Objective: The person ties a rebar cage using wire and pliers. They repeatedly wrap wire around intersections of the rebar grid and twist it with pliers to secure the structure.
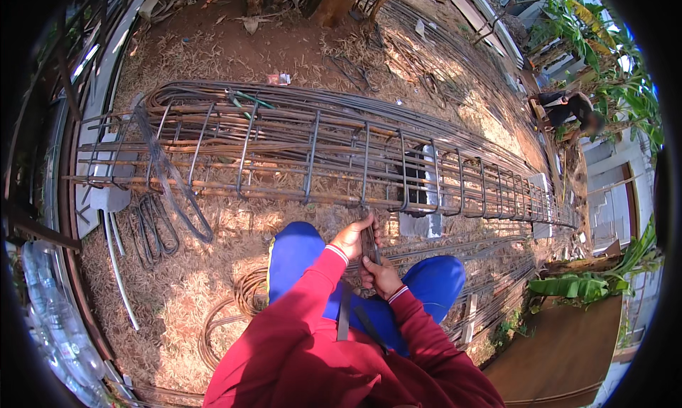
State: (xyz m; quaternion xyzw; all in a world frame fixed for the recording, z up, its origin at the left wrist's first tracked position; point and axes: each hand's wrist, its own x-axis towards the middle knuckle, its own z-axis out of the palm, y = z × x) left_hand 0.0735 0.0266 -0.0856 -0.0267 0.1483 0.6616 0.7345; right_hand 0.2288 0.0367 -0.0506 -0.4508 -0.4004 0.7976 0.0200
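Observation:
My left hand (352, 238) grips the upper part of a dark, narrow bundle (367, 242), which looks like cut tie wire. Lower down, my right hand (381, 276) closes around the same bundle near my lap. Just beyond both hands lies a long rebar cage (335, 199), its rusty lengthwise bars ringed by square stirrups (310, 157). Pincers with green handles (254, 100) rest on the bars toward the left. A longer bunch of thin wire (170, 168) is draped over the cage's left end.
Concrete blocks (109, 197) prop the cage. Bent stirrups (154, 229) and coiled rod (250, 291) lie on the straw-covered ground at left. Loose rebar (490, 261) stretches away at right. Plastic bottles (58, 323) line the left edge. Another person (570, 109) bends over at far right.

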